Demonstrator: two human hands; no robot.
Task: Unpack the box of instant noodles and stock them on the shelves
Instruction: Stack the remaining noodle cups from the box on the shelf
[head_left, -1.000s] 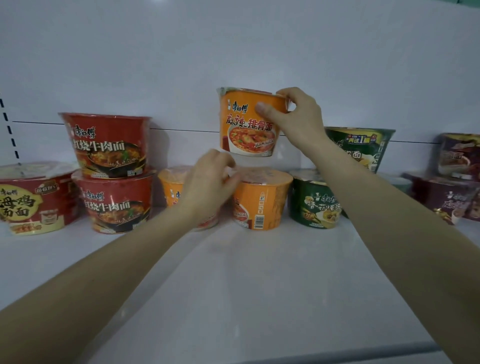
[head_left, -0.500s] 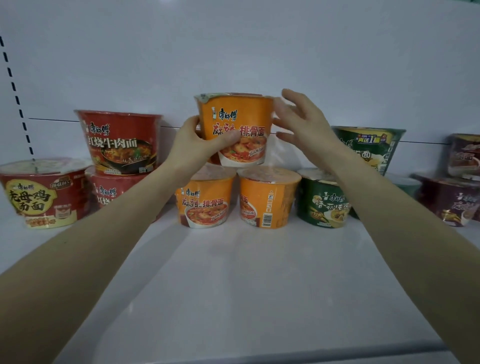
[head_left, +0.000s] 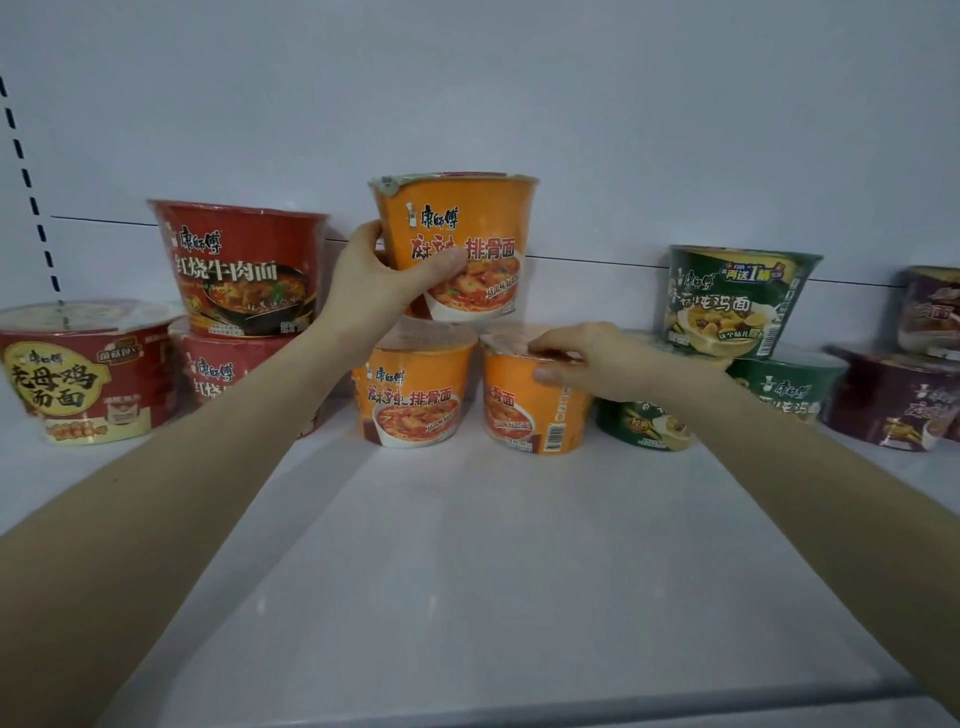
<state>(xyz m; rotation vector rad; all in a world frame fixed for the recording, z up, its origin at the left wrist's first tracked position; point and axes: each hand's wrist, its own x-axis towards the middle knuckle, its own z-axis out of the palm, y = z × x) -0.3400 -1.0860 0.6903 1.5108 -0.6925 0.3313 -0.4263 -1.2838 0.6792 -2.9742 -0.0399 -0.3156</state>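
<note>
An orange noodle cup (head_left: 467, 228) stands on top of two orange cups at the back of the white shelf (head_left: 467, 545). My left hand (head_left: 374, 283) grips its lower left side, thumb across the front label. The lower left orange cup (head_left: 415, 395) faces forward. My right hand (head_left: 597, 364) rests on the rim and lid of the lower right orange cup (head_left: 524, 410), fingers curled over its top edge, barcode side turned toward me.
Two stacked red cups (head_left: 244, 270) and a wider red bowl (head_left: 78, 369) stand to the left. Green cups (head_left: 737, 301), stacked, and dark purple cups (head_left: 893, 400) stand to the right. The shelf's front half is bare white surface.
My left hand took hold of the top orange cup and my right hand let it go, then dropped onto the lower right orange cup's lid. The top cup shifted left over both lower cups.
</note>
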